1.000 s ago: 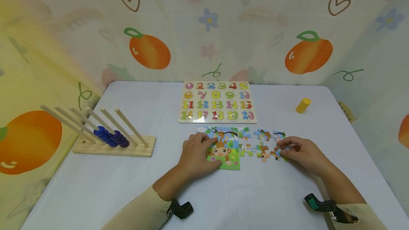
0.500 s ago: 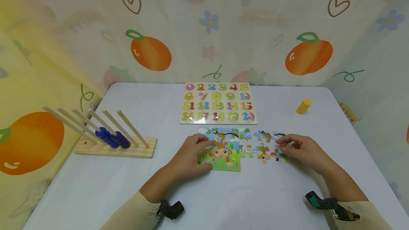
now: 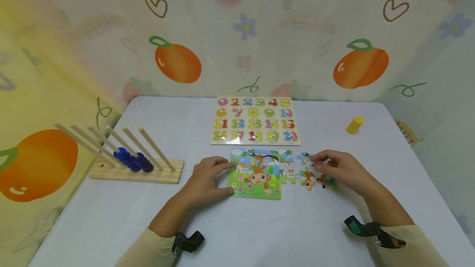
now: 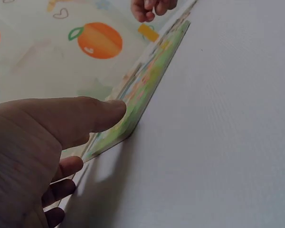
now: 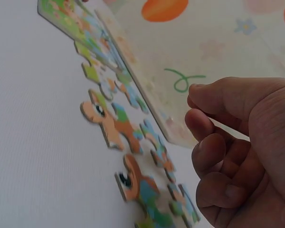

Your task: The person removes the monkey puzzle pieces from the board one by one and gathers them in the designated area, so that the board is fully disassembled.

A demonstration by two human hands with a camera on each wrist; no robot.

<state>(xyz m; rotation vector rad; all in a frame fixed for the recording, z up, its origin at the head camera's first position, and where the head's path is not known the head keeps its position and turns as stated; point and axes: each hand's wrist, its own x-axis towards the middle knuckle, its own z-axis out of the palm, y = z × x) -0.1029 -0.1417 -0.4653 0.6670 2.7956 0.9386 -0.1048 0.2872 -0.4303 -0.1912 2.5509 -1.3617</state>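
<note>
A monkey jigsaw puzzle [image 3: 256, 188] lies flat on the table in the head view. My left hand [image 3: 204, 182] is at its left edge, thumb and fingers apart and fairly straight, holding nothing; in the left wrist view the thumb [image 4: 97, 114] overlaps the puzzle's side. Several loose jigsaw pieces [image 3: 288, 176] lie just right of the puzzle. Over the rightmost ones hovers my right hand [image 3: 343, 170], hiding part of them. Its fingers are loosely bent with nothing between them, as the right wrist view shows, where a monkey-face piece [image 5: 104, 121] lies apart from the hand.
Behind the puzzle lies a wooden number board [image 3: 256, 118]. A bead rack [image 3: 137, 174] with upright pegs and blue beads stands at the left. One yellow cylinder [image 3: 355, 125] stands toward the back right. A patterned cloth [image 3: 282, 48] hangs behind the table.
My left hand has slid left, off the face of the puzzle to its left edge, uncovering the picture. My right hand has shifted slightly left over the loose pieces. The head view has tilted a little.
</note>
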